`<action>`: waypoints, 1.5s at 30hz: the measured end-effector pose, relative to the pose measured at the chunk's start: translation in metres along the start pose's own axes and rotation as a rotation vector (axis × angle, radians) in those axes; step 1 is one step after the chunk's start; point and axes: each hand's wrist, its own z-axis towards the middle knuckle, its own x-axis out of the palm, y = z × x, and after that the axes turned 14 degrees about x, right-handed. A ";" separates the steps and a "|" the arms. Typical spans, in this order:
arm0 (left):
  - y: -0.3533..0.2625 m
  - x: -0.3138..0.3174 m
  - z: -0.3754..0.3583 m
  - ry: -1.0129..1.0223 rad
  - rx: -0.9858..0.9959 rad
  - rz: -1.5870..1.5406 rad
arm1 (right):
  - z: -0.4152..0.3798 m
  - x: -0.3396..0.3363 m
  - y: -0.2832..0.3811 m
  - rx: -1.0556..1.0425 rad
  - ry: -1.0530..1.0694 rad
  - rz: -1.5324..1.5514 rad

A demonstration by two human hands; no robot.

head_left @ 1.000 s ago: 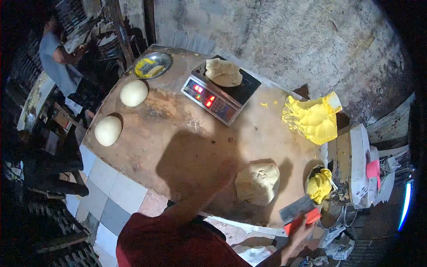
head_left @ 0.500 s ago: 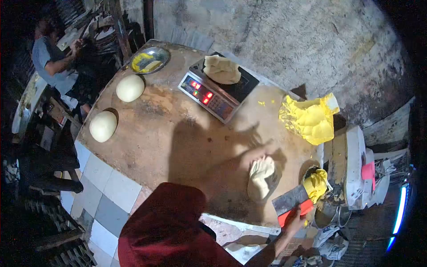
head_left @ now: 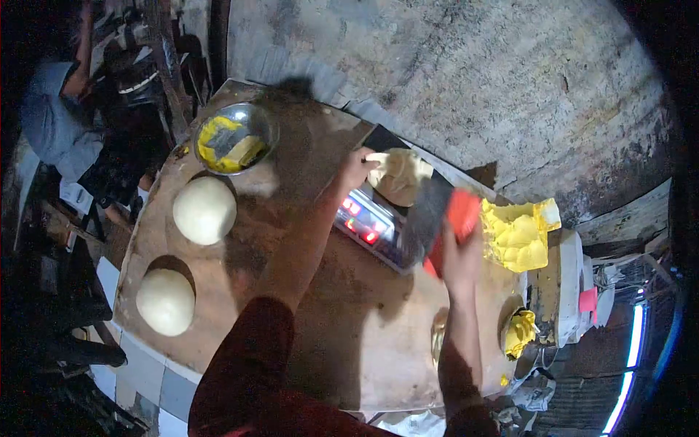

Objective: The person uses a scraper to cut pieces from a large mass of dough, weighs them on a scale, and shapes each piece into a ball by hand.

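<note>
My left hand (head_left: pixel 355 171) reaches to the far side of the table, its fingers closed on the left edge of a flattened piece of dough (head_left: pixel 403 178). That dough lies on the black top of a digital scale (head_left: pixel 371 218) with lit red digits. My right hand (head_left: pixel 460 255) grips the red handle of a dough scraper (head_left: pixel 428 211). The scraper's grey blade is upright, blurred, and covers the scale's right part. Another piece of dough (head_left: pixel 437 339) lies on the table, mostly hidden by my right forearm.
Two smooth dough balls (head_left: pixel 204 210) sit at the table's left, near a metal bowl (head_left: pixel 269 135) with yellow remains. Right of the scale is a block of yellow fat-like stuff (head_left: pixel 520 237). A smaller yellow-filled container (head_left: pixel 520 333) stands at the right edge. A person (head_left: pixel 62 131) is at far left.
My left hand has moved from the dough on the table to the dough on the scale. My right hand has carried the scraper from the table's near right edge up beside the scale. The view has shifted.
</note>
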 end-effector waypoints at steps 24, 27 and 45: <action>-0.253 0.190 -0.375 0.607 0.162 0.325 | -0.058 -0.152 -0.064 0.425 -0.403 0.498; -0.196 0.345 -0.416 0.204 -0.309 -0.979 | -0.179 -0.267 -0.156 0.448 -0.740 -0.139; -0.178 0.099 -0.546 -0.288 -0.653 -0.281 | -0.279 -0.335 -0.467 0.822 -0.351 -0.008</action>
